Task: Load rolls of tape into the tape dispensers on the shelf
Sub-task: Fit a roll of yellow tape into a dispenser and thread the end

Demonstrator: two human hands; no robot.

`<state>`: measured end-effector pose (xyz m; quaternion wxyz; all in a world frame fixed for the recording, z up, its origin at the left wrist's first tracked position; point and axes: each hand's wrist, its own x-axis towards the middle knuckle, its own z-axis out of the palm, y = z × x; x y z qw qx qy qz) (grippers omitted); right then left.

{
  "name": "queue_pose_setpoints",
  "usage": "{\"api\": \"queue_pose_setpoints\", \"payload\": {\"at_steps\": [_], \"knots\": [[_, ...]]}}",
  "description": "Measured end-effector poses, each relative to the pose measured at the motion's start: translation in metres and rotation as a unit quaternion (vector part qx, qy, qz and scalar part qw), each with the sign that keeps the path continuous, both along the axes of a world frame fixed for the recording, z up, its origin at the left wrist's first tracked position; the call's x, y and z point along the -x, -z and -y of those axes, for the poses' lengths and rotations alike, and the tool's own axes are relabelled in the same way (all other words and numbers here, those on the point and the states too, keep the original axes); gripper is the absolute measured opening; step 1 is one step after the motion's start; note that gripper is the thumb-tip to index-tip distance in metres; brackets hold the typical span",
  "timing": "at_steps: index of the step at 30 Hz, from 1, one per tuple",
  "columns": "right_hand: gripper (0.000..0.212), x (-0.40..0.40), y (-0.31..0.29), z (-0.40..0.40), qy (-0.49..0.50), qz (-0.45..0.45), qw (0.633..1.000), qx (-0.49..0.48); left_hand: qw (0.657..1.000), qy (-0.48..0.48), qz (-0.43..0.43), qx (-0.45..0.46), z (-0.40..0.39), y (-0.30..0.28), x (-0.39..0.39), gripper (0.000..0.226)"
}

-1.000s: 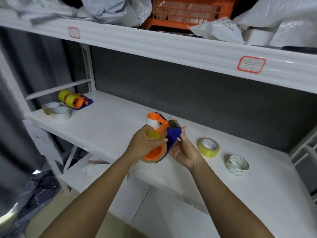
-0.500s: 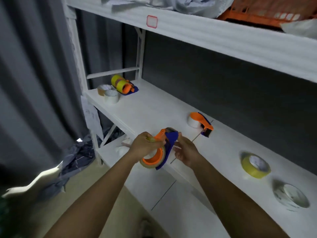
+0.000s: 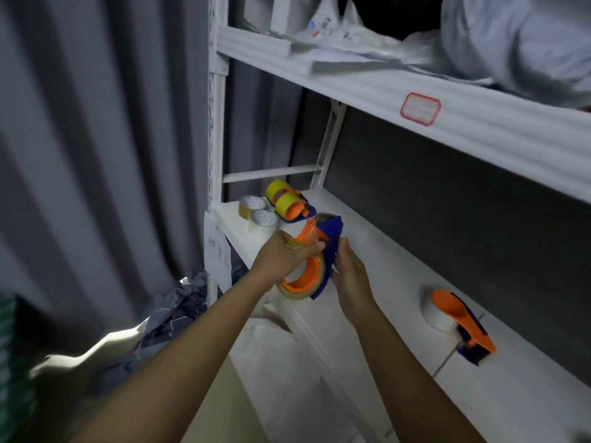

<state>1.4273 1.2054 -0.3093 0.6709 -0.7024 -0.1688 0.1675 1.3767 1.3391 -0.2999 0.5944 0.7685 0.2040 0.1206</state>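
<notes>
Both hands hold 1 dispenser (image 3: 323, 251) w/ a clear roll (image 3: 297, 290) on it: left hand (image 3: 287, 255) wraps the handle, right hand (image 3: 348, 270) pinches its blue side. 2 more loaded ones sit on the shelf (image 3: 367, 257), 1 at the left end (image 3: 287, 204), 1 by the right (image 3: 460, 324). 2 spare rolls (image 3: 257, 212) wait at the left end, so prob. more to do.

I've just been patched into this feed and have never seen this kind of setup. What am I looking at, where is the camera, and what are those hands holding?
There is no machine here: a person works with bare hands, and the one camera sits on their head, looking forward and down. The left hand and right hand both grip an orange and blue tape dispenser with a roll of clear tape already on it, held above the front of the white shelf. On the shelf to the right lies a second dispenser with a white roll. At the far left end lies a third dispenser with yellow tape, and beside it two loose rolls. Bags and papers are piled on the upper shelf.
</notes>
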Motion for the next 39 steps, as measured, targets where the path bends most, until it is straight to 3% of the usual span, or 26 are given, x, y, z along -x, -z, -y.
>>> {"api": "queue_pose_setpoints", "payload": {"at_steps": [2,4,6,7,9,11,12,13,16,18,21,25,34,39], "knots": [[0.028,-0.006,0.004,-0.02,-0.029,-0.023,0.999,-0.004,1.0,0.0,0.026,0.007,-0.02,0.001,-0.018,0.05],[0.03,-0.015,0.013,-0.037,-0.052,-0.028,0.998,0.006,0.999,-0.003,0.03,0.031,-0.04,0.006,-0.032,0.077],[0.035,-0.024,0.019,-0.056,-0.077,0.032,0.996,0.032,0.999,0.002,0.015,0.037,-0.058,0.01,-0.044,0.095],[0.045,-0.027,0.021,-0.067,-0.074,0.066,0.993,0.059,0.999,0.006,-0.005,0.036,-0.066,0.011,-0.048,0.101],[0.085,-0.036,0.028,-0.092,-0.032,0.089,0.985,0.143,0.998,0.02,-0.029,0.058,-0.082,0.015,-0.055,0.113],[0.128,-0.042,0.033,-0.118,-0.009,0.049,0.981,0.186,0.996,0.028,-0.039,0.08,-0.094,0.022,-0.062,0.116],[0.139,-0.051,0.041,-0.127,0.0,0.029,0.985,0.168,0.995,0.029,-0.042,0.087,-0.101,0.024,-0.066,0.113],[0.138,-0.055,0.043,-0.134,0.004,0.022,0.988,0.156,0.995,0.033,-0.044,0.087,-0.108,0.026,-0.069,0.107],[0.069,-0.059,0.038,-0.14,-0.017,0.022,0.991,0.129,0.99,0.056,-0.051,0.115,-0.127,0.026,-0.087,0.073],[0.052,-0.073,0.04,-0.144,0.02,-0.02,0.995,0.095,0.989,0.053,-0.053,0.131,-0.139,0.025,-0.104,0.049],[0.044,-0.102,0.051,-0.156,0.12,-0.089,0.988,0.036,0.99,0.092,-0.106,0.004,-0.163,0.022,-0.132,0.024],[0.033,-0.135,0.055,-0.171,0.237,-0.145,0.96,0.019,0.956,0.179,-0.128,-0.191,-0.213,0.023,-0.154,0.025],[0.059,-0.193,0.07,-0.21,0.386,-0.216,0.895,-0.045,0.905,0.244,-0.084,-0.338,-0.285,0.05,-0.2,0.024],[0.055,-0.209,0.078,-0.217,0.409,-0.204,0.89,-0.012,0.889,0.282,-0.045,-0.357,-0.29,0.054,-0.214,0.026]]}}
